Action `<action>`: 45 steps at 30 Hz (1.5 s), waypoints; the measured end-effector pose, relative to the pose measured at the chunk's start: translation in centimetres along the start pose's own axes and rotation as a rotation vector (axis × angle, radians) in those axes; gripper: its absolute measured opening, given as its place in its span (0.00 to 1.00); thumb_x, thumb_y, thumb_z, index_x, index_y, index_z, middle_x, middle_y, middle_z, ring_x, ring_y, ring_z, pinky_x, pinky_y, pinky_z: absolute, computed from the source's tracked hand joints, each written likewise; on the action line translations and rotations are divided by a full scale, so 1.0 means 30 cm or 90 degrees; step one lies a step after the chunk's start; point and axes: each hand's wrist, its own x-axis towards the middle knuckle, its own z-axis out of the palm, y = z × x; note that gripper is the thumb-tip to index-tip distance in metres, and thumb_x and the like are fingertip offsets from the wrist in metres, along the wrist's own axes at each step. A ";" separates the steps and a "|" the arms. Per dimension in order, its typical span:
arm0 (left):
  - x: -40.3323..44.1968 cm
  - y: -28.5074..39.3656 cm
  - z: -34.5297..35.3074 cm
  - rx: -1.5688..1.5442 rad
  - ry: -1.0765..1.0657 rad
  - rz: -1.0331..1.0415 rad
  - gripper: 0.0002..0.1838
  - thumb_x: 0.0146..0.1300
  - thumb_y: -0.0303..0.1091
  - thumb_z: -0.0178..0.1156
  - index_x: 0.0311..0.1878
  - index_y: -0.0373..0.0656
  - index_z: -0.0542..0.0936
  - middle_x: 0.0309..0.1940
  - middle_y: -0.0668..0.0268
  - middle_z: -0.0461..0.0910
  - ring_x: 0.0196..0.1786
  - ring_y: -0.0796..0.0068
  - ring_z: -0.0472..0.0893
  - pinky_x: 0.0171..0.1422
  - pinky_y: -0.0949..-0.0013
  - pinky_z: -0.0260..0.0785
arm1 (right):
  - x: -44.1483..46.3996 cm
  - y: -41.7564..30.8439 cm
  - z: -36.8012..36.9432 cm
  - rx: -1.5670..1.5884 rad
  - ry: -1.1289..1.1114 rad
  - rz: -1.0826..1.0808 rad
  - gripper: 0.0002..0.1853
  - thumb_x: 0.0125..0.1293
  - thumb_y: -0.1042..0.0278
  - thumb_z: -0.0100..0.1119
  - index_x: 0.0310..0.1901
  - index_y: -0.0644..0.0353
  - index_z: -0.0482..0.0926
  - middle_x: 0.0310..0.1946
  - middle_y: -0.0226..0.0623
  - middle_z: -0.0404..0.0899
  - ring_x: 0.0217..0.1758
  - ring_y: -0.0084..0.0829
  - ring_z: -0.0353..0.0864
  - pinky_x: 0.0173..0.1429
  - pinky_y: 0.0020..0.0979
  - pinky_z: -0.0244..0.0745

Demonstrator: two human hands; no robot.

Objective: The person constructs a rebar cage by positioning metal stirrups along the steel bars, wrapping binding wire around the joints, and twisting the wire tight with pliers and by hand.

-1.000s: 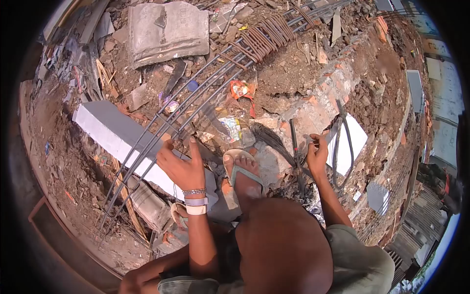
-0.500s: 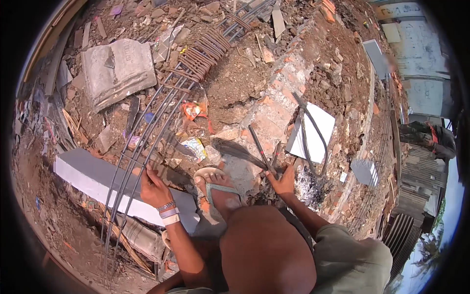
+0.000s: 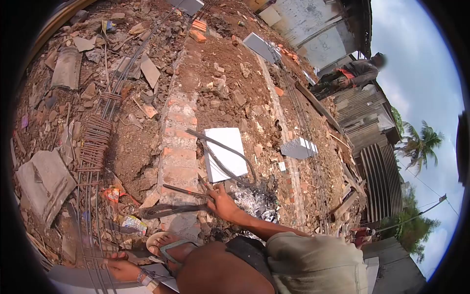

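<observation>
My left hand is at the lower left, its fingers closed at a bar of a long rebar cage. Several brown stirrups are bunched together on the cage farther up. Near the middle, my right hand is closed around what look like tying pincers, their two dark legs spread apart. A bundle of thin dark tie wire runs leftward from the same hand; whether it is gripped too is unclear. Just beyond lies a white block with a loop of dark wire across it.
A low brick footing runs up the rubble ground. Broken concrete slabs lie at left. Grey ash is right of my hand. More rebar stretches along the right. A person is at the upper right, near corrugated sheets.
My view has swung right and up, so the cage and both hands appear farther left and lower. The left hand stays at the rebar; the right still holds the pincers.
</observation>
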 end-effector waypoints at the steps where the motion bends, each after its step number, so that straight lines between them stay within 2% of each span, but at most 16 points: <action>1: -0.004 0.007 0.006 -0.008 0.008 -0.009 0.31 0.80 0.52 0.43 0.47 0.30 0.82 0.29 0.61 0.83 0.25 0.71 0.81 0.27 0.69 0.75 | 0.025 0.000 -0.049 0.001 0.023 -0.025 0.18 0.69 0.62 0.60 0.57 0.62 0.78 0.54 0.59 0.72 0.51 0.61 0.79 0.57 0.50 0.76; 2: 0.003 0.000 0.004 0.000 -0.001 -0.003 0.31 0.80 0.52 0.41 0.48 0.29 0.82 0.30 0.60 0.83 0.26 0.70 0.83 0.29 0.69 0.77 | 0.062 0.002 -0.089 0.005 0.056 -0.017 0.18 0.67 0.62 0.63 0.55 0.62 0.80 0.49 0.53 0.78 0.50 0.55 0.81 0.56 0.48 0.76; 5: -0.005 0.003 0.008 -0.051 -0.005 -0.033 0.29 0.80 0.50 0.42 0.51 0.29 0.80 0.34 0.59 0.82 0.28 0.68 0.83 0.32 0.68 0.78 | 0.210 -0.002 -0.157 0.035 0.151 -0.162 0.17 0.65 0.64 0.64 0.52 0.64 0.80 0.42 0.52 0.80 0.46 0.55 0.80 0.50 0.49 0.76; 8: 0.023 -0.021 0.026 -0.230 0.026 -0.153 0.26 0.80 0.47 0.44 0.54 0.29 0.78 0.38 0.57 0.80 0.30 0.66 0.81 0.32 0.68 0.76 | 0.345 -0.055 -0.177 0.040 0.165 -0.216 0.18 0.64 0.60 0.68 0.48 0.65 0.82 0.38 0.48 0.83 0.45 0.46 0.83 0.48 0.42 0.77; 11: 0.052 -0.029 0.018 -0.327 0.022 -0.218 0.25 0.79 0.47 0.45 0.55 0.30 0.77 0.41 0.57 0.78 0.30 0.66 0.79 0.32 0.69 0.73 | 0.425 -0.118 -0.214 0.242 0.004 -0.097 0.18 0.63 0.57 0.70 0.45 0.65 0.84 0.36 0.43 0.85 0.45 0.38 0.84 0.49 0.36 0.76; 12: 0.075 -0.041 0.019 -0.329 0.025 -0.235 0.25 0.79 0.47 0.45 0.55 0.30 0.77 0.40 0.57 0.79 0.29 0.67 0.78 0.30 0.71 0.70 | 0.480 -0.040 -0.116 0.355 -0.066 -0.075 0.22 0.64 0.54 0.71 0.51 0.61 0.82 0.43 0.40 0.84 0.52 0.32 0.81 0.56 0.34 0.74; 17: 0.023 0.015 0.006 -0.171 -0.023 -0.208 0.24 0.81 0.49 0.44 0.52 0.36 0.79 0.35 0.66 0.79 0.28 0.77 0.75 0.27 0.74 0.64 | 0.428 -0.103 0.097 0.509 -0.272 -0.167 0.22 0.73 0.52 0.60 0.60 0.57 0.76 0.55 0.39 0.78 0.61 0.33 0.74 0.66 0.37 0.68; 18: 0.032 -0.031 0.016 -0.177 0.002 -0.189 0.28 0.79 0.54 0.45 0.53 0.35 0.79 0.35 0.64 0.79 0.21 0.78 0.70 0.20 0.75 0.59 | 0.425 -0.123 0.167 0.515 -0.336 -0.172 0.22 0.75 0.51 0.58 0.62 0.57 0.75 0.57 0.39 0.77 0.62 0.33 0.73 0.67 0.38 0.66; 24: -0.062 -0.014 0.015 -0.285 -0.038 -0.139 0.19 0.80 0.46 0.48 0.49 0.37 0.77 0.29 0.71 0.74 0.24 0.84 0.70 0.24 0.78 0.57 | 0.407 -0.341 0.241 0.349 -0.133 -0.292 0.20 0.80 0.54 0.46 0.51 0.66 0.75 0.41 0.40 0.80 0.46 0.31 0.79 0.51 0.35 0.74; 26: -0.075 -0.042 0.020 -0.287 -0.040 -0.068 0.17 0.80 0.43 0.48 0.47 0.38 0.77 0.28 0.71 0.74 0.26 0.85 0.69 0.28 0.79 0.58 | 0.386 -0.484 0.159 0.374 -0.110 -0.371 0.18 0.80 0.55 0.46 0.54 0.65 0.73 0.36 0.37 0.79 0.39 0.26 0.79 0.38 0.29 0.75; 28: -0.084 -0.042 0.007 -0.293 -0.042 -0.086 0.16 0.80 0.41 0.47 0.46 0.38 0.77 0.27 0.73 0.72 0.28 0.86 0.69 0.31 0.79 0.60 | 0.294 -0.651 0.080 0.444 -0.185 -0.325 0.16 0.77 0.63 0.53 0.57 0.64 0.65 0.34 0.35 0.78 0.30 0.24 0.77 0.32 0.27 0.73; 33: -0.216 -0.152 0.048 -0.262 -0.092 -0.194 0.16 0.80 0.42 0.48 0.41 0.40 0.77 0.27 0.71 0.73 0.31 0.85 0.72 0.36 0.77 0.65 | 0.207 -0.660 0.139 0.378 -0.557 -0.235 0.20 0.68 0.78 0.52 0.61 0.63 0.65 0.45 0.35 0.77 0.41 0.24 0.78 0.46 0.29 0.75; 39: -0.283 -0.097 0.003 -0.156 -0.025 -0.071 0.17 0.79 0.43 0.46 0.43 0.38 0.77 0.31 0.58 0.80 0.32 0.65 0.78 0.41 0.61 0.70 | 0.025 -0.667 0.131 0.464 -0.664 -0.189 0.25 0.56 0.86 0.49 0.58 0.62 0.73 0.52 0.37 0.77 0.59 0.30 0.77 0.64 0.34 0.70; 40: -0.281 -0.082 -0.022 -0.089 -0.079 -0.141 0.19 0.78 0.46 0.46 0.46 0.39 0.77 0.37 0.50 0.82 0.38 0.50 0.82 0.46 0.55 0.72 | 0.032 -0.633 0.134 0.469 -0.725 -0.170 0.25 0.56 0.87 0.49 0.58 0.62 0.73 0.53 0.38 0.77 0.60 0.30 0.76 0.63 0.34 0.70; 42: -0.286 -0.026 -0.093 -0.017 -0.109 -0.159 0.20 0.77 0.47 0.46 0.47 0.39 0.77 0.38 0.48 0.82 0.41 0.46 0.82 0.47 0.53 0.73 | 0.036 -0.650 0.109 0.362 -0.787 -0.152 0.32 0.54 0.88 0.48 0.64 0.62 0.71 0.58 0.39 0.75 0.69 0.33 0.71 0.68 0.35 0.67; 45: -0.319 -0.048 -0.165 0.040 -0.124 -0.149 0.17 0.76 0.46 0.49 0.47 0.41 0.77 0.36 0.49 0.83 0.44 0.41 0.82 0.47 0.48 0.73 | -0.001 -0.653 0.147 0.232 -0.717 -0.263 0.33 0.55 0.88 0.49 0.66 0.62 0.69 0.60 0.40 0.73 0.70 0.34 0.69 0.70 0.35 0.64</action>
